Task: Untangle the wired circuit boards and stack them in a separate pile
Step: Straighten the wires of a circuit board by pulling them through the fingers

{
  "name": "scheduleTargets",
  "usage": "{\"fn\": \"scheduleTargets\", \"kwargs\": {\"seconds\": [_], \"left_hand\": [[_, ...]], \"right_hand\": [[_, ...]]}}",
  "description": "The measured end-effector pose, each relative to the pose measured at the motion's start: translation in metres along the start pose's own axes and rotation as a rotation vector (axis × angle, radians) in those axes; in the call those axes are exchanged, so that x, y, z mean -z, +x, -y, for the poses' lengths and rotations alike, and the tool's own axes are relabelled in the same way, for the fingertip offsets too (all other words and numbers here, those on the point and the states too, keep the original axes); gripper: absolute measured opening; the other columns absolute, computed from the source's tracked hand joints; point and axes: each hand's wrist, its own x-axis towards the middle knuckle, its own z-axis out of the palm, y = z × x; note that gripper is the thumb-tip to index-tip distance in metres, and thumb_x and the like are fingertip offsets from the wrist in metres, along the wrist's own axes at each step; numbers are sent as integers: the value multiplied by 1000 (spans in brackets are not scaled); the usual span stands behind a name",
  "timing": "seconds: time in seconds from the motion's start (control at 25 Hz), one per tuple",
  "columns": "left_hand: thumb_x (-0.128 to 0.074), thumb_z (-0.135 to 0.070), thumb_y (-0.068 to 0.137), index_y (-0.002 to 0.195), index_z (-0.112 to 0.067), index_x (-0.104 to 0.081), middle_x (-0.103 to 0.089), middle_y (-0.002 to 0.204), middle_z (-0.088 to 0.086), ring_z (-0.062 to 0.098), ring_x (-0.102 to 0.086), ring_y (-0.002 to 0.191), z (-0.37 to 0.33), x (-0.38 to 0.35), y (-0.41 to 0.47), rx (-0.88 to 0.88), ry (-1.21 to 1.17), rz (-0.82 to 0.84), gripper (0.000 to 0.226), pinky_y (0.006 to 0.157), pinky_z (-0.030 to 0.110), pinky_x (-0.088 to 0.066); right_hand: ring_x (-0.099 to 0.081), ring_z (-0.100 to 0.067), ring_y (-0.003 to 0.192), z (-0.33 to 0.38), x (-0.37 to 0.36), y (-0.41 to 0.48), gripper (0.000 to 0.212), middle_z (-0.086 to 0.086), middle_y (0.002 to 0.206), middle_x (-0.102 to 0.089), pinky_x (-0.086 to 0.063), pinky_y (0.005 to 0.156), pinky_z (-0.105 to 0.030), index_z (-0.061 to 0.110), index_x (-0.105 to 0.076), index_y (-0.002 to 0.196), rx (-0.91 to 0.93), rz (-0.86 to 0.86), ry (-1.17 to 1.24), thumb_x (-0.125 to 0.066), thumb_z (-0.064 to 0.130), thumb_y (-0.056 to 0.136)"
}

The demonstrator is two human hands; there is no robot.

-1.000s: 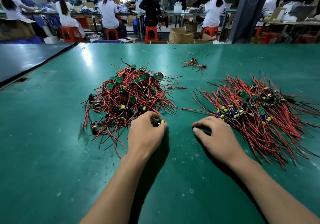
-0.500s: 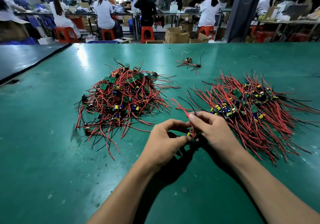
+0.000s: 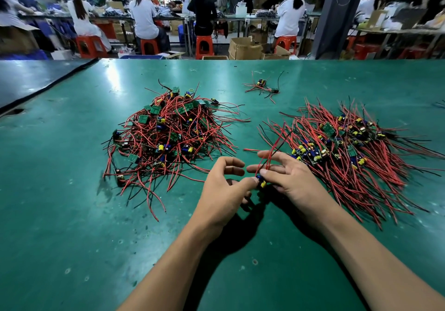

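A tangled heap (image 3: 168, 137) of small green circuit boards with red and black wires lies left of centre on the green table (image 3: 60, 214). A flatter pile of sorted boards (image 3: 349, 156) spreads at the right. Between the two, both hands pinch one small wired board (image 3: 262, 182) with blue and yellow parts. My left hand (image 3: 224, 190) holds it by thumb and fingertip. My right hand (image 3: 286, 178) grips it from the right, and its red and black wires rise up between the fingers.
Two stray wired boards (image 3: 263, 86) lie apart at the back centre. A black mat (image 3: 29, 81) covers the table's far left corner. Beyond the far edge, people sit on orange stools (image 3: 203, 45) at other benches among cardboard boxes (image 3: 244, 48).
My left hand pulled one board out of the tangled heap and carried it right to my right hand. Both hands now hold it, and its wires stand more upright.
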Motion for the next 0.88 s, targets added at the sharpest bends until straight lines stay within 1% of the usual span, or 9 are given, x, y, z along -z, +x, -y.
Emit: {"fn": "scheduleTargets", "kwargs": {"seconds": [0.12, 0.28, 0.32, 0.44, 0.56, 0.64, 0.76, 0.8, 0.88], "left_hand": [[-79, -13, 80, 110, -12, -51, -68, 85, 8, 18, -59, 58, -1, 5, 3, 52, -48, 109, 41, 55, 28, -52], [-77, 1, 78, 116, -14, -54, -71, 79, 6, 21, -59, 59, 1, 2, 3, 20, 2, 108, 48, 57, 31, -51], [-77, 2, 78, 116, -15, -55, -72, 79, 4, 19, -59, 60, 1, 2, 3, 18, -10, 101, 47, 56, 29, -51], [-75, 6, 78, 120, -17, -58, -73, 83, -1, 14, -59, 63, 0, 4, 4, 24, -70, 93, 51, 54, 23, -50], [-74, 6, 78, 120, -19, -59, -74, 87, -4, 10, -60, 64, -1, 4, 3, 2, -86, 107, 51, 54, 21, -49], [-74, 6, 78, 117, -18, -61, -74, 84, -2, 10, -63, 65, -1, 3, 2, -7, -92, 116, 48, 53, 21, -49], [-75, 7, 77, 109, -12, -65, -73, 81, -1, 12, -64, 63, -3, 4, 3, 23, -163, 54, 38, 53, 22, -51], [-74, 7, 76, 104, -9, -66, -72, 81, 1, 14, -64, 61, -4, 5, 3, 49, -228, 23, 33, 53, 24, -52], [-72, 9, 75, 90, -4, -65, -70, 77, 7, 18, -64, 57, -7, 6, 4, 95, -369, -20, 21, 55, 25, -55]], "right_hand": [[-72, -21, 92, 0, -3, -2, 33, -6, 108, -76, -57, 80, -32, 16, -57, 128, 23, 42, -18, -55, 2, 99], [-68, -37, 108, -4, -7, -1, 39, -10, 116, -73, -55, 93, -52, 14, -49, 138, 52, 31, -19, -52, 3, 100], [-68, -38, 109, -5, -8, -1, 40, -9, 117, -73, -54, 93, -53, 15, -47, 139, 61, 32, -22, -51, 3, 101], [-69, -29, 111, -6, -8, -1, 42, -6, 120, -72, -54, 96, -46, 18, -44, 142, 105, 61, -84, -48, 4, 102], [-68, -23, 114, -6, -7, -1, 39, -3, 122, -71, -52, 98, -43, 26, -46, 137, 118, 107, -104, -46, 6, 104], [-69, -22, 110, -7, -7, 0, 37, -4, 120, -72, -54, 93, -43, 28, -50, 133, 102, 87, -85, -47, 5, 104], [-72, -13, 88, -6, -7, 1, 25, -2, 109, -76, -56, 69, -26, 19, -57, 123, 110, -67, -119, -49, 7, 103], [-71, -12, 80, -5, -6, 2, 18, -3, 107, -76, -54, 62, -22, 14, -59, 117, 85, -118, -57, -49, 8, 103], [-72, -14, 74, -2, -6, 3, 13, -8, 103, -77, -56, 57, -22, 8, -60, 108, -25, -159, 175, -48, 11, 104]]}}
